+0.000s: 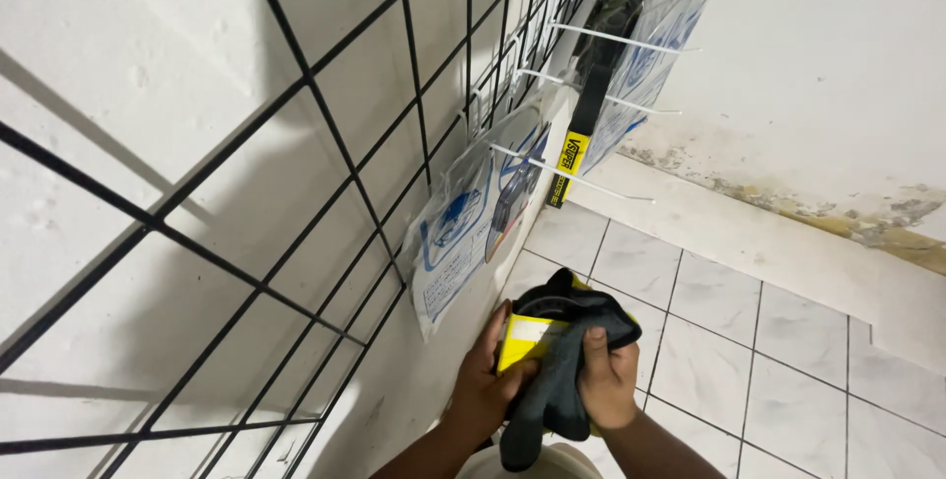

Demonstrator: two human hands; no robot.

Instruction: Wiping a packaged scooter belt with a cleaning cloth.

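The person stands close to a white wall fitted with a black wire display grid (296, 173), looking down along it at both hands, which are low in the view near the bottom edge; the left hand (488, 380) cups a yellow cardboard header card (527, 341) from the wall side, fingers curled round its edge and thumb lying across its face; the right hand (609, 380) is closed in a fist-like grip on the dark grey and black fabric item (562, 395) attached to that card, fingers wrapped tight over the cloth, which hangs down between the wrists; so the carded fabric piece is held in both hands, in the air, just beside the foot of the wall and above the pale tiled floor (769, 341); by the look of it the step in hand is handling or straightening the piece against its card, the cloth being bunched and not lying flat; any further move would call for a firm hold on the card while the cloth is smoothed; up the grid, thin white wire pegs (581, 169) jut out, carrying clear plastic packets with blue print (458, 233) and a black strap with a yellow label (581, 124); several pegs are bare.
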